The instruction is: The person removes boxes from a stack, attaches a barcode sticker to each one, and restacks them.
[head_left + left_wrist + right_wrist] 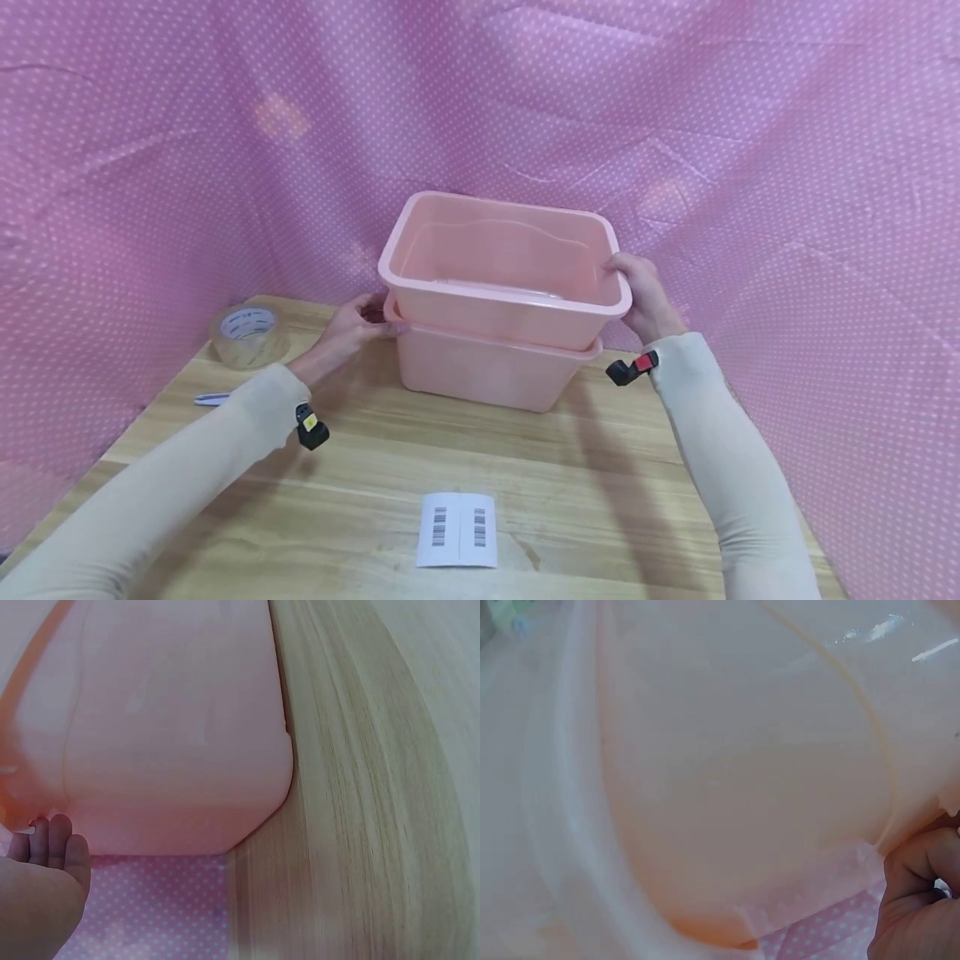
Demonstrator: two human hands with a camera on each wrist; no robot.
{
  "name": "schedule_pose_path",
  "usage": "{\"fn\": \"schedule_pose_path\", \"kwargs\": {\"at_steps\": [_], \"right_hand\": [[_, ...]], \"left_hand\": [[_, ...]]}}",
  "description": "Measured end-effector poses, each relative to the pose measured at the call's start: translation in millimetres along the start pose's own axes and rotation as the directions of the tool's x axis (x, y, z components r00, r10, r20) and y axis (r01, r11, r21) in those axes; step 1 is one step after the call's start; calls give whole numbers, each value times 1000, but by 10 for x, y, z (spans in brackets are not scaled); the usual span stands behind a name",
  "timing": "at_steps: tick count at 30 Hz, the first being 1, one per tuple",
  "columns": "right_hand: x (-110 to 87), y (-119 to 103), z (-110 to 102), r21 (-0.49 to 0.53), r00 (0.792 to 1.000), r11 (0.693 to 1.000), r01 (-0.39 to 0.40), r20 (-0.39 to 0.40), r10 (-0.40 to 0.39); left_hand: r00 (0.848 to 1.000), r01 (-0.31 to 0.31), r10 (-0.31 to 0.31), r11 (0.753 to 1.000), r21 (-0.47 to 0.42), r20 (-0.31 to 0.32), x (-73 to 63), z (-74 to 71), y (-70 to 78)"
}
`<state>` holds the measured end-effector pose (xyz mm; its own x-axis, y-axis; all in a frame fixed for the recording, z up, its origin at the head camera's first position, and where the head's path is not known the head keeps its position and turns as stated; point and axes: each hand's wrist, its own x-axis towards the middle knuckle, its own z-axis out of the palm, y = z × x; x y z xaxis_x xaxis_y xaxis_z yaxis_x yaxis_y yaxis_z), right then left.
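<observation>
Two pink plastic bins are in the head view, one partly inside the other. The upper bin is raised and tilted within the lower bin, its right end higher than its left. My right hand grips the upper bin's right rim, thumb over the inside wall. At the left end, my left hand holds the lower bin's rim. The left wrist view has these fingers curled against the rim. In the right wrist view, the right hand shows only partly, at the lower right.
A roll of clear packing tape stands on the wooden table at the left. Beside the left sleeve lies a partly hidden light-coloured tool. A white barcode sheet is near the front. Pink dotted cloth surrounds the table's back and sides.
</observation>
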<state>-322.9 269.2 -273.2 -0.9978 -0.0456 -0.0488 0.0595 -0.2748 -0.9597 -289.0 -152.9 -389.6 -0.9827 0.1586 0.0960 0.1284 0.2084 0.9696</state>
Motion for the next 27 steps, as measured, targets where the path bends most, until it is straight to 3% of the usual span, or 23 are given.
{"fn": "schedule_pose_path", "kwargs": {"at_steps": [7, 16, 27], "right_hand": [[-25, -108, 35, 47, 1000, 999, 17, -1, -17], [-100, -292, 94, 96, 998, 995, 37, 53, -43], [-202, -437, 196, 126, 995, 991, 40, 87, -51]], "left_hand": [[1000, -4, 4, 1000, 6, 16, 34, -44, 11], [1000, -1, 0, 999, 52, 20, 32, -128, -10], [999, -33, 32, 998, 56, 23, -41, -247, -42]]}}
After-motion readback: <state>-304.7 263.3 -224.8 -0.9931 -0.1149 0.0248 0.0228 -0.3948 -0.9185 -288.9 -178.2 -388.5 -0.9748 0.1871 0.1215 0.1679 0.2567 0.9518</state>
